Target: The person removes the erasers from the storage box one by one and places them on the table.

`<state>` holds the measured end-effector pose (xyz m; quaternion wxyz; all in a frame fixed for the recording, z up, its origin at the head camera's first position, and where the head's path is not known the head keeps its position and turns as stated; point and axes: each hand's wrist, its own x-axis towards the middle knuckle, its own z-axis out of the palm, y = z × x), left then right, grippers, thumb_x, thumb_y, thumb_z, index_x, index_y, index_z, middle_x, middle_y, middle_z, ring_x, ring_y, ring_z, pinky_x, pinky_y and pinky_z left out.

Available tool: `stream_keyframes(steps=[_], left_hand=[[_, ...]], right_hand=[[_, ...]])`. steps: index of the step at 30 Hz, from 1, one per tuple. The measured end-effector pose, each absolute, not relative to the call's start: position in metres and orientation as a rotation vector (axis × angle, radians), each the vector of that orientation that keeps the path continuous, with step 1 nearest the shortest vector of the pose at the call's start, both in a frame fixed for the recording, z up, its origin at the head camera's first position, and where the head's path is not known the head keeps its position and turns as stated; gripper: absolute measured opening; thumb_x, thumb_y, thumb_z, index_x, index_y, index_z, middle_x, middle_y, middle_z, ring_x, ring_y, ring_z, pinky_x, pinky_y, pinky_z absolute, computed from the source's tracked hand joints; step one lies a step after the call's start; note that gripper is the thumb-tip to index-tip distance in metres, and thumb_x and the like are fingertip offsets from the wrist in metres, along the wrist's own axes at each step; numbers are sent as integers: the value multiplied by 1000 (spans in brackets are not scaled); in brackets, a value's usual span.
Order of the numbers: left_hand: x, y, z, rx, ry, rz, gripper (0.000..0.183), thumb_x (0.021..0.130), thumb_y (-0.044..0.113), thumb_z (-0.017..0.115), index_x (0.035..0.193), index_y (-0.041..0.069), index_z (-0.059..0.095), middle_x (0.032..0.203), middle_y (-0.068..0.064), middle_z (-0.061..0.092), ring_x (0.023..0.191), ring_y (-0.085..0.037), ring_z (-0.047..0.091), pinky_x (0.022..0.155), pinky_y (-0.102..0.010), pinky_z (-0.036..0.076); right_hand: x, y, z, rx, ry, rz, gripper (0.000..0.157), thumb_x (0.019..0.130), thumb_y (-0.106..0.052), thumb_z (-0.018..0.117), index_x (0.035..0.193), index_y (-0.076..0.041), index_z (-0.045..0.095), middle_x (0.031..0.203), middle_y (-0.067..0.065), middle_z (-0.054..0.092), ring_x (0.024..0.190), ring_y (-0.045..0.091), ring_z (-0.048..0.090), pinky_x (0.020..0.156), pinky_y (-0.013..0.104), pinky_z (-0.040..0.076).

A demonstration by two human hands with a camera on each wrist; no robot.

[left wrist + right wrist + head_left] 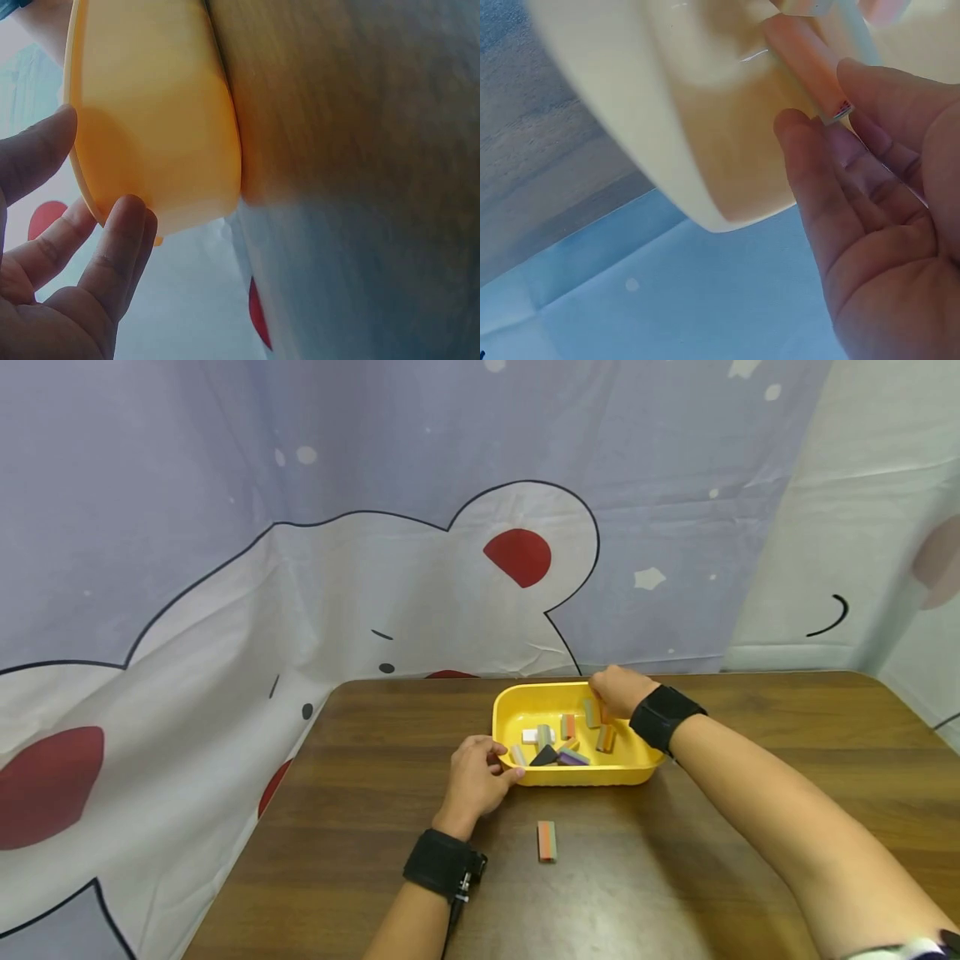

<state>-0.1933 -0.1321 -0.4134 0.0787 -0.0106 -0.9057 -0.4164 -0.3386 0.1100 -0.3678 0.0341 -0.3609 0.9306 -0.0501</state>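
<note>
A shallow yellow plastic bin (592,775) stands on the table with several small coloured blocks inside. My left hand (474,777) holds its near left corner, thumb on the front side and fingers around the rim; the left wrist view shows the outer wall of the bin (157,127) beside these fingers. Reaching over the far right part of the bin, my right hand (621,692) pinches the end of a small orange block (806,60) between thumb and fingers. An orange-and-green striped block (547,842) lies on the table in front of the bin.
Inside the bin are a black wedge-shaped piece (544,755), a purple-and-green block (573,757) and a white block (529,736), among others. Behind the brown wooden table (360,827) hangs a patterned cloth (405,593).
</note>
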Motion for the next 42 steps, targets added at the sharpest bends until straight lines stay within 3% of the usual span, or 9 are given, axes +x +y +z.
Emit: stream_keyframes(steps=[18, 23, 29, 37, 42], left_hand=[[-196, -132, -416, -54, -2710, -1243, 32, 81, 18, 81, 101, 0, 66, 119, -15, 54, 94, -25, 64, 79, -27, 56], [-197, -133, -416, -54, -2703, -1246, 34, 81, 18, 81, 103, -2, 66, 119, -15, 53, 95, -26, 64, 79, -29, 56], [-199, -134, -416, -61, -2709, -1245, 34, 81, 18, 81, 104, -3, 65, 120, -16, 53, 95, -27, 64, 80, -30, 56], [-200, -135, -416, -51, -2712, -1229, 33, 82, 19, 80, 103, -2, 66, 120, -16, 53, 96, -27, 63, 80, -30, 56], [-201, -134, -416, -46, -2717, -1226, 33, 82, 20, 80, 102, -2, 66, 120, -15, 53, 98, -27, 62, 81, -30, 56]], right_hand=[[-343, 117, -360, -1035, 2779, -275, 20, 75, 9, 70, 73, -5, 56, 67, 2, 43, 62, 17, 41, 59, 28, 35], [-346, 119, -352, -917, 2772, -325, 11, 82, -2, 74, 84, -3, 63, 77, 5, 53, 69, 20, 48, 64, 31, 42], [-342, 122, -349, -932, 2781, -444, 10, 80, -6, 76, 86, -3, 68, 82, 5, 63, 72, 20, 56, 68, 35, 49], [-320, 122, -344, -1081, 2795, -622, 12, 80, -10, 78, 85, -9, 67, 82, 1, 64, 75, 18, 62, 71, 38, 54], [-301, 121, -338, -1231, 2712, -775, 8, 82, -2, 69, 85, -9, 67, 80, -2, 63, 73, 14, 61, 70, 35, 54]])
